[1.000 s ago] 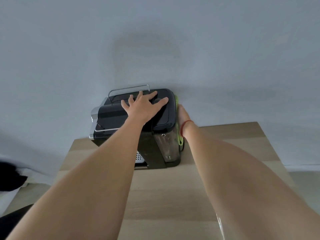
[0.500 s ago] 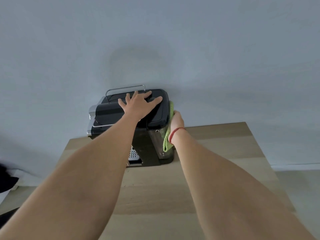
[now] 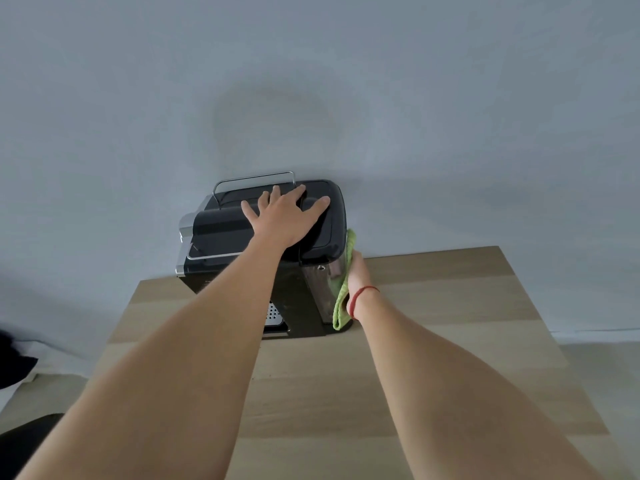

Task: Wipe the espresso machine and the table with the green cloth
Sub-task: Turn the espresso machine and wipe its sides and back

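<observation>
A black espresso machine (image 3: 221,233) with a chrome rail on top stands at the far edge of a light wooden table (image 3: 450,306), against the wall. My left hand (image 3: 284,216) lies flat on the machine's lid, fingers spread, holding nothing. My right hand (image 3: 358,278), a red string around its wrist, presses the green cloth (image 3: 341,299) against the machine's right side wall. The cloth hangs down to near the machine's base. Most of the right hand's fingers are hidden behind the cloth.
A plain grey wall (image 3: 346,81) rises directly behind the machine. The table's right edge (image 3: 533,306) drops to a pale floor. Dark objects (image 3: 14,362) sit low at the far left, off the table.
My right hand with the cloth has slid forward and down along the machine's right side, showing more of the cloth. The left hand has stayed on the lid.
</observation>
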